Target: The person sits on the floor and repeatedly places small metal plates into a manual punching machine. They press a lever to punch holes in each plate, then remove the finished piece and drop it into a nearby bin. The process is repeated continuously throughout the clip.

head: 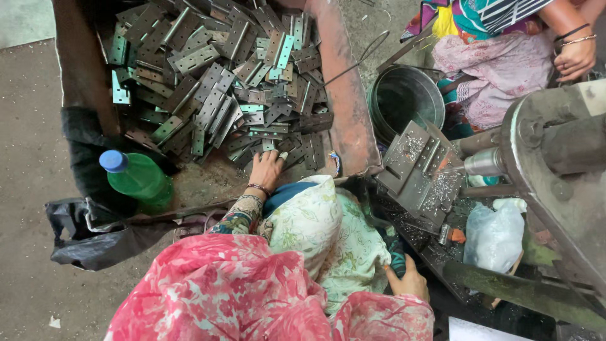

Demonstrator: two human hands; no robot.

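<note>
At the near edge of the rusty tray (344, 95), the left hand (266, 169) is reaching with fingers curled onto the hinge plates (214, 82); sharp edges could be cutting skin. The right hand (408, 281) is resting loosely spread on the lap, beside the swarf-covered jig (416, 167).

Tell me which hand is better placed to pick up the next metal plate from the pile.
The left hand: its fingers already touch the metal plates at the pile's near edge. The right hand rests on cloth by the knee, away from the pile.
</note>
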